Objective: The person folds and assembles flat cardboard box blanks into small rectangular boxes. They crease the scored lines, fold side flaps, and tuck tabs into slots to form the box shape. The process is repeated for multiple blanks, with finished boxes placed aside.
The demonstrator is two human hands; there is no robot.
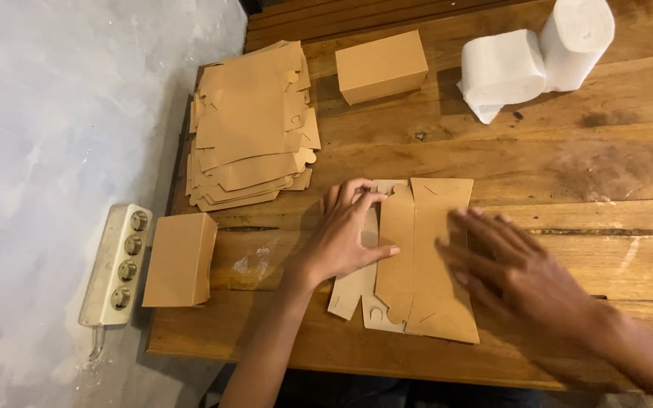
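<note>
A flat kraft-card blank (417,257) with notched tabs lies at the near middle of the plank table (568,166). The left hand (345,234) presses its left flap, fingers spread; the right hand (512,268) rests flat, fingers open, on its right edge. Left of the blank sit a stack (251,125) and 1 box (179,259); behind it, another box (381,66) and 2 white rolls (538,57), bare wood between.

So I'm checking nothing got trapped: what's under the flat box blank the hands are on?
Around the flat box blank only the wooden table shows. The left hand and right hand press on it; whatever lies directly underneath is covered.
</note>
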